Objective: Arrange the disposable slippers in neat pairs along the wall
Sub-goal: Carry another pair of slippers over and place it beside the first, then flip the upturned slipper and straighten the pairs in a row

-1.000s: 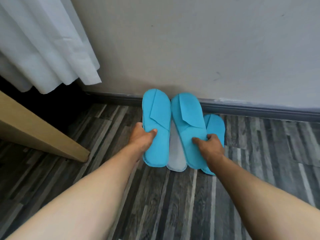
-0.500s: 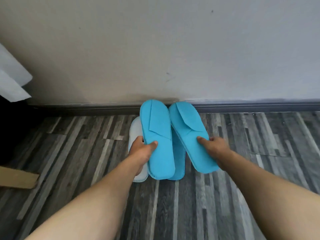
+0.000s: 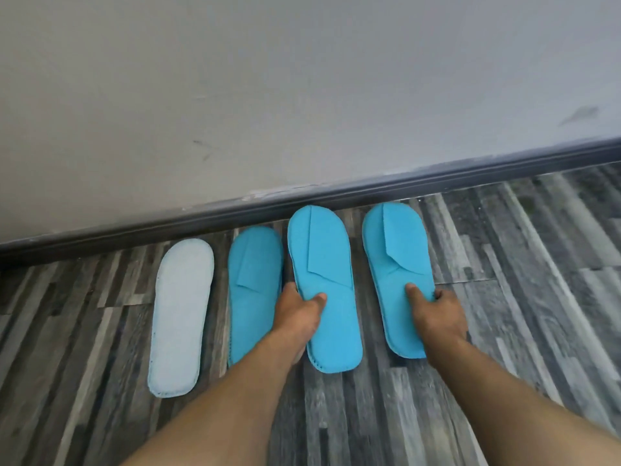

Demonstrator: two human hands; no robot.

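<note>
Several flat disposable slippers lie toe-first toward the wall. My left hand [image 3: 299,311] grips the left edge of a blue slipper [image 3: 327,264], thumb on top. My right hand [image 3: 437,314] grips the right edge of another blue slipper [image 3: 396,250], thumb pressed on its sole. A narrow gap separates these two. Left of them lies a third blue slipper [image 3: 253,290], partly covered by my left forearm. At the far left a slipper lies sole-up, pale whitish-blue [image 3: 183,311].
A dark grey skirting board [image 3: 369,193] runs along the foot of the pale wall [image 3: 302,79], rising to the right. The floor [image 3: 521,264] is grey wood-pattern planks, stretching bare to the right of the slippers.
Both held blue slippers have shifted right, off the other two, and now lie apart with toes near the skirting. The pale slipper and the third blue one are uncovered at the left.
</note>
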